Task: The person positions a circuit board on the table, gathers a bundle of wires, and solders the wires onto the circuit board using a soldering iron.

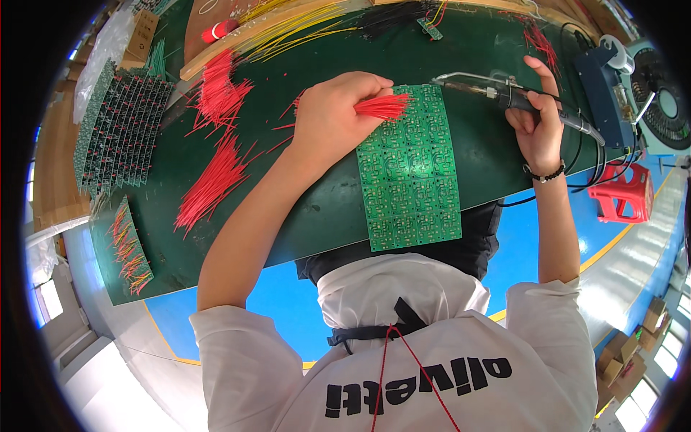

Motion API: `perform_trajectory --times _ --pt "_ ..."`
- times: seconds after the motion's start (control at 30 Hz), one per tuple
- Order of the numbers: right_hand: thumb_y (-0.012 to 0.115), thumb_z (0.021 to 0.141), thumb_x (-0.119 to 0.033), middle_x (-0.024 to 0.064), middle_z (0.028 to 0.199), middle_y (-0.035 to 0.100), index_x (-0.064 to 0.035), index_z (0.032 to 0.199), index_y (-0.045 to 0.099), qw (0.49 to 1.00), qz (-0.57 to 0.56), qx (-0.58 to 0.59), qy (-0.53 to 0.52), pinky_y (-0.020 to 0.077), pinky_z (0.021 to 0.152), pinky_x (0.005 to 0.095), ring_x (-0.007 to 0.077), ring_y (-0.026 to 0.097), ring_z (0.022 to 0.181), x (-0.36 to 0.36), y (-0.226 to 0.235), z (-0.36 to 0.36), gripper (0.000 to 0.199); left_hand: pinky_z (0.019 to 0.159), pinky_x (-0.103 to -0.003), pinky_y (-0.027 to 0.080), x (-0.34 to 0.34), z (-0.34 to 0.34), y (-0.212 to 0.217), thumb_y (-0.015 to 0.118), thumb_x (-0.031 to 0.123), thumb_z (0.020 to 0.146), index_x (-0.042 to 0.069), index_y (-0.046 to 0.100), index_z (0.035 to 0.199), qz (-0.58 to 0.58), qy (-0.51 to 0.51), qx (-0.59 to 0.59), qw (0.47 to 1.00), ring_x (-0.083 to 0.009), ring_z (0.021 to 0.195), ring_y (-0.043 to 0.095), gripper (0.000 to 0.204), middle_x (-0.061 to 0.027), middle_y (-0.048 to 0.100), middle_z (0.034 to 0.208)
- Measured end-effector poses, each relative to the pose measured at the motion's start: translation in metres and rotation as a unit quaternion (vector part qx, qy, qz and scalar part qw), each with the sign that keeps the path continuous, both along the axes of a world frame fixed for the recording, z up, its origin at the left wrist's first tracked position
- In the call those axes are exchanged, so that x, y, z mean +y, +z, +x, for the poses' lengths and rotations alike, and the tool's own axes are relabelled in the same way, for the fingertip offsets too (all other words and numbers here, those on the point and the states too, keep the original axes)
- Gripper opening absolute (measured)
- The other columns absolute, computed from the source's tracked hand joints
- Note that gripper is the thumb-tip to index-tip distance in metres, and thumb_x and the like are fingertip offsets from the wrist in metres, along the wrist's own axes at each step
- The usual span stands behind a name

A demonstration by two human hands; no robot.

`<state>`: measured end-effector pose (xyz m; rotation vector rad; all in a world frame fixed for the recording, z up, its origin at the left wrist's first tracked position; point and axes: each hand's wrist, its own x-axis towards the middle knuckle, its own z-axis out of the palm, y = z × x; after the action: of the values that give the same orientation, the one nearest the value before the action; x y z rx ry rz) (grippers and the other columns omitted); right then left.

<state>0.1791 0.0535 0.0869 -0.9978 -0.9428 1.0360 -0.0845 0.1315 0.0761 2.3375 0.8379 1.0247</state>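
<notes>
My left hand [335, 115] is closed around a bundle of short red wires [383, 107], whose ends fan out over the far left part of a green circuit board panel [410, 176]. The panel is a grid of small repeated boards and lies at the table's near edge. In my right hand [540, 126] is a soldering iron [515, 97] with a thin metal feed tube along its front. Its tip points left, by the panel's far right corner; whether it touches there I cannot tell. My right index finger is raised off the handle.
Piles of red wires [216, 176] lie left on the green table [288, 223]. Stacked circuit boards [122, 129] and a wired board [131, 248] are further left. Yellow wires [295, 32] and black wires [392, 18] lie at the back. A blue box [603, 90] and a fan [666, 101] stand right.
</notes>
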Motion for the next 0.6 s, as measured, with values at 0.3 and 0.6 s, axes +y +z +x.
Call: perform_trajectory --times 0.3,0.6 --pt "0.039 0.081 -0.011 -0.0064 0.045 0.027 -0.0029 0.133 0.034 0.999 -0.033 -0.034 0.020 0.0201 0.043 0.0208 0.0033 0.022 0.041 0.0017 -0.0005 -0.0039 0.053 0.067 -0.027 0.051 0.0008 0.0012 0.0009 0.068 0.006 0.076 -0.001 0.056 0.074 -0.004 -0.002 0.007 1.000 -0.0195 0.076 0.065 0.013 -0.0095 0.068 0.090" --pt "0.041 0.081 -0.011 -0.0070 0.046 0.029 -0.0035 0.135 0.033 0.997 -0.024 -0.064 0.023 0.0205 0.045 0.0203 0.0025 0.022 0.043 0.0009 -0.0039 -0.0014 0.055 0.067 -0.027 0.050 -0.0001 0.0020 0.0018 0.068 0.006 0.076 -0.001 0.056 0.073 -0.005 -0.001 0.011 1.000 -0.0192 0.076 0.065 0.014 -0.0095 0.068 0.090"
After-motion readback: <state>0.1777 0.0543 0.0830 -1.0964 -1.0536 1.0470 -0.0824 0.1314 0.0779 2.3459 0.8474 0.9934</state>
